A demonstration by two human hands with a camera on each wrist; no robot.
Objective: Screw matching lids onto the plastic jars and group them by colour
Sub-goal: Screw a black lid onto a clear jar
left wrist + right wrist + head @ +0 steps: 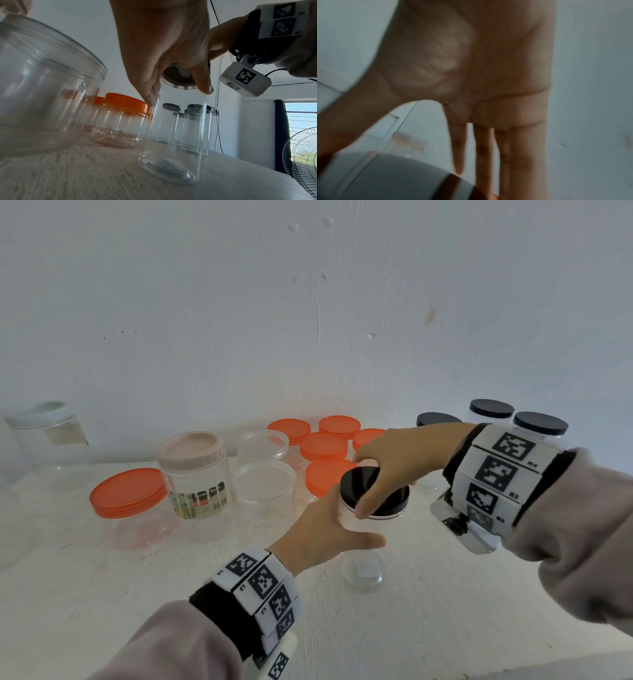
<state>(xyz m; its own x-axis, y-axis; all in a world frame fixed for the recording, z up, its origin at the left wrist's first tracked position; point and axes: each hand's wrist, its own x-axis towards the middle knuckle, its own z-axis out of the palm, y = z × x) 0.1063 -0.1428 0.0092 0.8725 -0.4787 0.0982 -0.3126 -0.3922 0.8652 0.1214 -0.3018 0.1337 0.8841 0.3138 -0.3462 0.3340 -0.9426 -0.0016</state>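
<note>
Jars were the business: one tall clear jar (363, 542) stood upright on the white worktop (445, 611), at about five o'clock from the cluster of orange-lidded jars (323, 445). The left hand (322, 529) wrapped its grip round the jar's upper wall, thumb across the front. The right hand (394, 460) had its grip clamped on the black lid (373, 491), fingers and thumb spread over the rim, the lid seated on the mouth. To finish well, I judged, the lid should be kept level, the jar held steady, and the turning stopped once snug. Finished black-lidded jars (541, 422) waited at two o'clock.
</note>
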